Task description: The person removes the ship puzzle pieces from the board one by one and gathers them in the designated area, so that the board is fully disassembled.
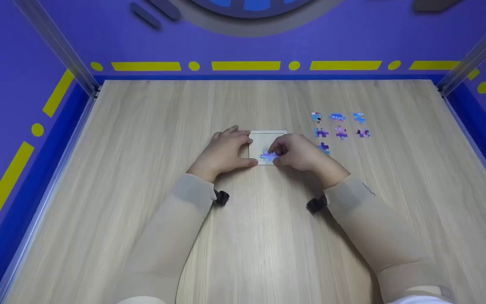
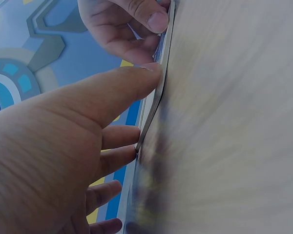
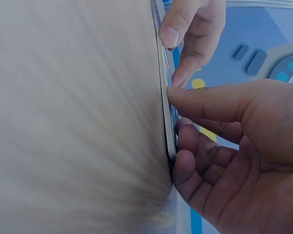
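A shallow square puzzle tray point(image 1: 261, 141) with a pale rim lies flat on the table between the hands. Purple-blue jigsaw pieces point(image 1: 267, 156) sit along its near side. My left hand point(image 1: 226, 153) braces the tray's left side, thumb at the near left corner and fingertips against the edge; in the left wrist view the fingers point(image 2: 118, 136) look nearly straight. My right hand point(image 1: 300, 154), fingers bent, pinches a puzzle piece at the near right part of the tray. That piece is largely hidden by the fingers. In the right wrist view the thumb point(image 3: 200, 103) touches the tray's near rim.
Several loose jigsaw pieces point(image 1: 341, 132) lie in rows right of the tray, one partly behind the right hand. The wood-grain table point(image 1: 154, 126) is enclosed by blue-purple panels point(image 1: 243, 48) with yellow marks.
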`<state>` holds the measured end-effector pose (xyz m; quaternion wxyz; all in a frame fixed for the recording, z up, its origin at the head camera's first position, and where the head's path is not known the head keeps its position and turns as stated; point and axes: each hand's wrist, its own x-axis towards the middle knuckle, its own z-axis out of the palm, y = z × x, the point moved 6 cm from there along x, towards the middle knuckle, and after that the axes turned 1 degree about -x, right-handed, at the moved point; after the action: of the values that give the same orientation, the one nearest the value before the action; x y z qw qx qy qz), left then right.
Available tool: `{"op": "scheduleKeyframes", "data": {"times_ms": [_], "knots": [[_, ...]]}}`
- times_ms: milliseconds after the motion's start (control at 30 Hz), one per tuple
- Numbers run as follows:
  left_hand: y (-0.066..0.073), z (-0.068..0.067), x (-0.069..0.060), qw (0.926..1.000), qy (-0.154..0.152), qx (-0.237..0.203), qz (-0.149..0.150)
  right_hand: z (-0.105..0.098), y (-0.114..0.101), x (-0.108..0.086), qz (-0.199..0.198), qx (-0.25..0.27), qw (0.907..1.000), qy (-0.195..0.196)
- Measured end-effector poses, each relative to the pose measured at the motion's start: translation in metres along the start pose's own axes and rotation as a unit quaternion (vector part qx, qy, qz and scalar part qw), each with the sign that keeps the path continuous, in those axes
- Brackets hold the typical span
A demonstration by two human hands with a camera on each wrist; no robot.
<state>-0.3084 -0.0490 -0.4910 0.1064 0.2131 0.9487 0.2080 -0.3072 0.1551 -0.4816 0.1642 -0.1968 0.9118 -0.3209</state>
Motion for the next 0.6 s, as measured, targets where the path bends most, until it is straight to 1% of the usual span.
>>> {"op": "scheduleKeyframes", "data": {"times_ms": [333,600], "knots": [[0.0006,0.0002,0.0,1.0,-0.003,0.002,-0.002,0.0013,0.0007,0.0013,0.012,-0.005,0.9999,0.008],[0.0003,-0.0001,-0.0003,1.0,-0.007,-0.002,-0.003,0.0006,0.0005,0.0005,0.006,0.012,0.9999,0.008]]}}
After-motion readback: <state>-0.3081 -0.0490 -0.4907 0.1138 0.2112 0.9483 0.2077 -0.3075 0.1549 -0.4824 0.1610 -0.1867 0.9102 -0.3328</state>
